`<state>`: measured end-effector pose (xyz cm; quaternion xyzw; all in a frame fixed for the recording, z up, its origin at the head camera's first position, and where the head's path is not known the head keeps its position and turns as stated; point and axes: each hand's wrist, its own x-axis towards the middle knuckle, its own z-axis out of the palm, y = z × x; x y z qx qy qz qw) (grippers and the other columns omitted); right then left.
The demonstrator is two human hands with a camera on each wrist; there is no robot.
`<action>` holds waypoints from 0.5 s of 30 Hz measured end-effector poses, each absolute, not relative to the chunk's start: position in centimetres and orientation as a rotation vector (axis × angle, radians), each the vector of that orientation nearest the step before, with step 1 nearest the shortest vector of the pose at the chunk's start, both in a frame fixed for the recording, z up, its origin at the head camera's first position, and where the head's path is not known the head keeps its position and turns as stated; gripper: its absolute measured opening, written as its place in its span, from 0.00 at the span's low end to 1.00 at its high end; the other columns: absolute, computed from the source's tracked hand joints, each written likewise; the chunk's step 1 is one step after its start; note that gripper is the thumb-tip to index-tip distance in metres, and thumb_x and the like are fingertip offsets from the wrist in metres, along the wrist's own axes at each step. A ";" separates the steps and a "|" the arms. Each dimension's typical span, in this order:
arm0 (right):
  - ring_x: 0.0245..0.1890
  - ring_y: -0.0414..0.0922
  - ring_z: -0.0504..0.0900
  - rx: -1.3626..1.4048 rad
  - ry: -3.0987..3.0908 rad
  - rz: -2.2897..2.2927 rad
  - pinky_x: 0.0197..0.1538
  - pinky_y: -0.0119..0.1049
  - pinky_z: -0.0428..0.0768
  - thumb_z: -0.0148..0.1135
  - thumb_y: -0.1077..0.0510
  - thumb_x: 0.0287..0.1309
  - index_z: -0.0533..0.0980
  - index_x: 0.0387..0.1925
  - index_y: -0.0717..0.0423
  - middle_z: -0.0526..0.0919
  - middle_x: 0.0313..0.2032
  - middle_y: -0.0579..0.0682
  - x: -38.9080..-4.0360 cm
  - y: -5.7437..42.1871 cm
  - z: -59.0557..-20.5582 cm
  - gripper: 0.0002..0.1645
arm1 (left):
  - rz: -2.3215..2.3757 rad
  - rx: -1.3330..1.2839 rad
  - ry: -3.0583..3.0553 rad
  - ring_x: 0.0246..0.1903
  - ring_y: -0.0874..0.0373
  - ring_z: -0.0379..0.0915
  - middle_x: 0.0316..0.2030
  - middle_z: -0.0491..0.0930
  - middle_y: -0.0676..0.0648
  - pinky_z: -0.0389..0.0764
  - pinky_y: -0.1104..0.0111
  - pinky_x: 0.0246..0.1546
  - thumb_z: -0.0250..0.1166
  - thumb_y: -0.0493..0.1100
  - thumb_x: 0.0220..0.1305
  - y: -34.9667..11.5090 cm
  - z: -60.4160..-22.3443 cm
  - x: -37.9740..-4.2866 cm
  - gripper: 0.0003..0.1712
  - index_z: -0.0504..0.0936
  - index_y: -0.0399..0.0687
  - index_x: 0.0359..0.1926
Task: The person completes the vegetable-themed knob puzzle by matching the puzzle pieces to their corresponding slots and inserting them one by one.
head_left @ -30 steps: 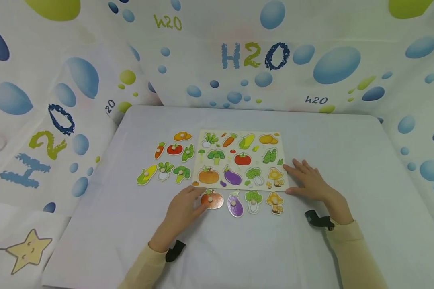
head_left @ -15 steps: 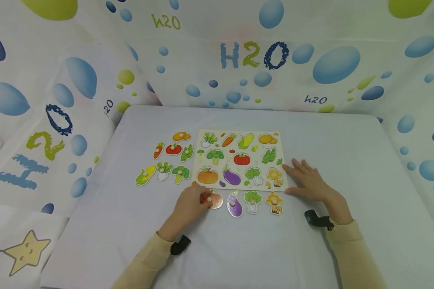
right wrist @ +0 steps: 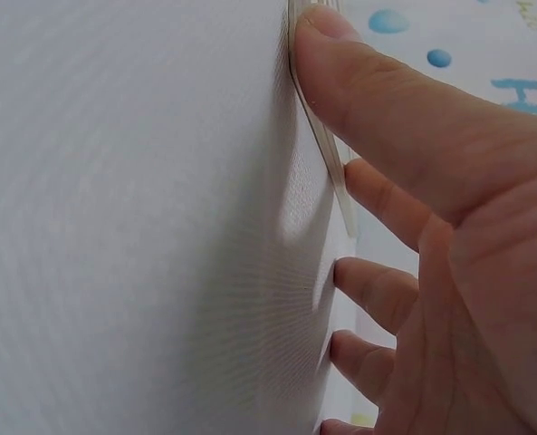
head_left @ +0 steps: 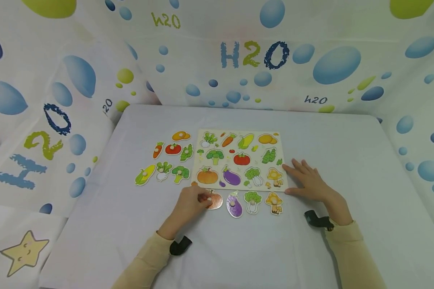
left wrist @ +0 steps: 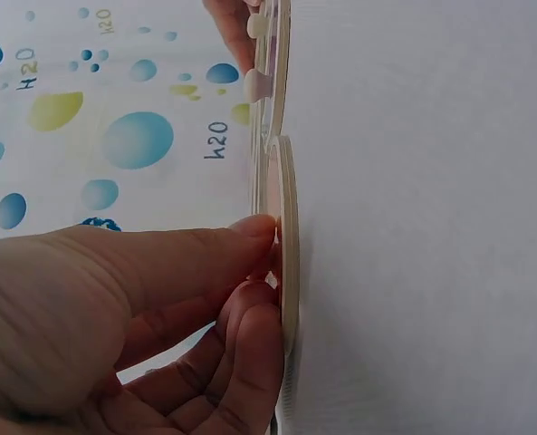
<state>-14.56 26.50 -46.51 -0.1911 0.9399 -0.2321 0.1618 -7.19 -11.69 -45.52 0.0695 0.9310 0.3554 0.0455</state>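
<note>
My left hand (head_left: 189, 206) pinches the pumpkin puzzle piece (head_left: 216, 200) at its knob, just below the front left corner of the vegetable puzzle board (head_left: 251, 185). In the left wrist view the thumb and curled fingers hide the knob, and the pumpkin piece (left wrist: 290, 245) lies edge-on close to the white cloth. My right hand (head_left: 309, 182) rests spread at the board's front right corner, its thumb on the corner (right wrist: 318, 113) in the right wrist view. To the right of the pumpkin piece lie an eggplant piece (head_left: 235, 208), a bok choy piece (head_left: 253, 206) and a mushroom piece (head_left: 273, 199).
Left of the board lie several more knobbed pieces, among them a corn piece (head_left: 145, 175), a tomato piece (head_left: 173, 149), a carrot piece (head_left: 158, 151) and a broccoli piece (head_left: 181, 171). White cloth (head_left: 238, 253) covers the table, and a patterned curtain (head_left: 202, 40) hangs behind.
My left hand has moved slightly right and its fingers have closed on the pumpkin piece's knob. The right hand and the board have stayed in place.
</note>
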 end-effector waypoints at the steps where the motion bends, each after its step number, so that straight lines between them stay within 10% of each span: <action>1: 0.74 0.71 0.38 -0.545 2.683 -0.662 0.65 0.75 0.38 0.68 0.40 0.53 0.59 0.73 0.51 0.46 0.75 0.67 -14.6 26.5 -46.5 0.51 | 1.094 0.215 2.846 0.24 0.65 0.71 0.22 0.81 0.53 0.73 0.75 0.27 0.74 0.35 0.51 -11.7 -45.6 -7.2 0.06 0.89 0.43 0.32; 15: 0.73 0.71 0.37 -0.548 2.675 -0.655 0.65 0.75 0.39 0.68 0.40 0.54 0.58 0.73 0.51 0.46 0.75 0.68 -14.6 26.5 -46.3 0.51 | 1.059 0.152 2.831 0.29 0.60 0.72 0.28 0.82 0.50 0.76 0.72 0.33 0.74 0.36 0.52 -12.6 -43.0 -7.7 0.08 0.89 0.43 0.36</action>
